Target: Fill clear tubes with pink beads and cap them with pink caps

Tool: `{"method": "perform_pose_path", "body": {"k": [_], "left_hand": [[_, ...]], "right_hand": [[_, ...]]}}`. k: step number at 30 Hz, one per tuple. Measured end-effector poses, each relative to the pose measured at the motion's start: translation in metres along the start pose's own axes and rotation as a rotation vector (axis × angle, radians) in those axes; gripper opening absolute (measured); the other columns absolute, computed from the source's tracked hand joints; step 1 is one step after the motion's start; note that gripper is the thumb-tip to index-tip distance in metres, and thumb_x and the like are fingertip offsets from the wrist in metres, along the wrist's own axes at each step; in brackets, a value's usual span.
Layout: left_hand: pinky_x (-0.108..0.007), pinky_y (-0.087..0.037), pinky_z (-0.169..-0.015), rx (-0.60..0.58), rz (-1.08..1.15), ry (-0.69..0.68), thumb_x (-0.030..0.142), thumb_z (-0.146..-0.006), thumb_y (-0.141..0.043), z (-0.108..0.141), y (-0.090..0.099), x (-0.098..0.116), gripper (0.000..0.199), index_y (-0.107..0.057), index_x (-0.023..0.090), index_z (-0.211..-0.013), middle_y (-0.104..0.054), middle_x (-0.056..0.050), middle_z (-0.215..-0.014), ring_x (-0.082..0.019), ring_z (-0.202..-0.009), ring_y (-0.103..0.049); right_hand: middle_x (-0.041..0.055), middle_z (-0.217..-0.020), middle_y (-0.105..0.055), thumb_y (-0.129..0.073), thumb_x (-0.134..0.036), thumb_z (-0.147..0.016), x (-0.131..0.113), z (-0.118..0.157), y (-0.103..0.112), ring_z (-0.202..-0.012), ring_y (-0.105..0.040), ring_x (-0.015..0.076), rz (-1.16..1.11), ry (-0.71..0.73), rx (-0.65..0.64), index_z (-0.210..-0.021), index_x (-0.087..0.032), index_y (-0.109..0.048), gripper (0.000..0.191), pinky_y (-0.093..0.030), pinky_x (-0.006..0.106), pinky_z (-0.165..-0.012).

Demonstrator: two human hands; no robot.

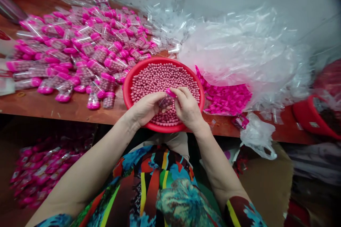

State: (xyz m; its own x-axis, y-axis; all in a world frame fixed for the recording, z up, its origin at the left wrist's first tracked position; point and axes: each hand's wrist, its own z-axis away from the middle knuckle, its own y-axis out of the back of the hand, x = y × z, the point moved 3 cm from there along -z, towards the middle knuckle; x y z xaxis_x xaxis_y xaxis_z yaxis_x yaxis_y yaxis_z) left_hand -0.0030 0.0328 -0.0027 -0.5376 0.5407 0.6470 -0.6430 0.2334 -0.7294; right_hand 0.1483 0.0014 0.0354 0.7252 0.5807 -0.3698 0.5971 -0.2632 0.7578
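Note:
Over a red basin (127, 94) of small round pink balls (165, 74), both hands meet at one small clear bottle (164, 103). My left hand (147, 108) is closed around the bottle, which seems to have pink balls inside. The fingers of my right hand (188, 109) pinch a bright pink cap (170, 93) at the bottle's upper end. Whether the cap is seated or only resting there, I cannot tell. Right of the basin lies a heap of loose pink caps (226, 99).
Filled, capped bottles (93, 49) form a big pile on the wooden table (80, 108) at left. Clear plastic bags (239, 49) and clear empty bottles (170, 25) lie behind. A red bucket (311, 117) stands right. Below left is a box of pink packs (45, 173).

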Motion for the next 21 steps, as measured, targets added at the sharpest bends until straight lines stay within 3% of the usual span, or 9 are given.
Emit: {"method": "perform_pose_path", "body": {"k": [3,6,11,16,21], "left_hand": [[-0.024,-0.050,-0.071,-0.039,-0.008,-0.006,0.021,-0.082,-0.079,0.0022,-0.0019,-0.0004,0.017,-0.078,0.012,-0.096,-0.072,-0.004,-0.091,-0.013,-0.082,-0.061],[-0.025,-0.053,-0.079,-0.061,-0.016,0.022,0.022,-0.079,-0.085,0.0039,-0.0023,-0.0015,0.021,-0.078,0.013,-0.097,-0.072,-0.004,-0.092,-0.013,-0.085,-0.062],[-0.023,-0.053,-0.078,-0.049,-0.062,0.020,0.031,-0.074,-0.091,0.0042,-0.0003,-0.0030,0.031,-0.075,0.012,-0.092,-0.069,-0.003,-0.090,-0.011,-0.083,-0.062],[-0.019,-0.048,-0.066,-0.021,-0.113,-0.022,0.038,-0.075,-0.090,0.0031,0.0018,-0.0053,0.035,-0.072,0.013,-0.091,-0.065,-0.001,-0.086,-0.008,-0.073,-0.058],[-0.019,-0.046,-0.062,-0.001,-0.218,-0.090,0.041,-0.084,-0.080,0.0060,0.0012,-0.0057,0.030,-0.069,0.015,-0.092,-0.062,-0.001,-0.084,-0.008,-0.069,-0.055]], "right_hand": [[0.0143,-0.128,-0.064,-0.047,-0.013,-0.099,-0.0043,0.0023,0.0002,-0.123,-0.062,0.0256,-0.098,-0.052,0.010,-0.138,-0.021,-0.060,0.041,-0.054,0.048,-0.110],[0.0095,-0.117,-0.070,-0.053,-0.019,-0.101,-0.0045,0.0017,0.0024,-0.114,-0.067,0.0227,-0.239,-0.154,0.093,-0.123,-0.024,-0.069,0.028,-0.057,0.044,-0.103],[0.0065,-0.111,-0.074,-0.062,-0.018,-0.098,-0.0005,-0.0004,0.0035,-0.107,-0.069,0.0198,-0.383,-0.281,0.180,-0.113,-0.022,-0.074,0.020,-0.057,0.038,-0.098],[0.0048,-0.107,-0.076,-0.062,-0.017,-0.098,-0.0003,-0.0003,0.0016,-0.102,-0.070,0.0181,-0.385,-0.245,0.127,-0.110,-0.024,-0.076,0.019,-0.058,0.036,-0.094],[0.0069,-0.106,-0.076,-0.057,-0.020,-0.101,-0.0033,-0.0032,0.0046,-0.102,-0.070,0.0200,-0.289,-0.150,0.041,-0.111,-0.024,-0.075,0.021,-0.059,0.039,-0.093]]}}
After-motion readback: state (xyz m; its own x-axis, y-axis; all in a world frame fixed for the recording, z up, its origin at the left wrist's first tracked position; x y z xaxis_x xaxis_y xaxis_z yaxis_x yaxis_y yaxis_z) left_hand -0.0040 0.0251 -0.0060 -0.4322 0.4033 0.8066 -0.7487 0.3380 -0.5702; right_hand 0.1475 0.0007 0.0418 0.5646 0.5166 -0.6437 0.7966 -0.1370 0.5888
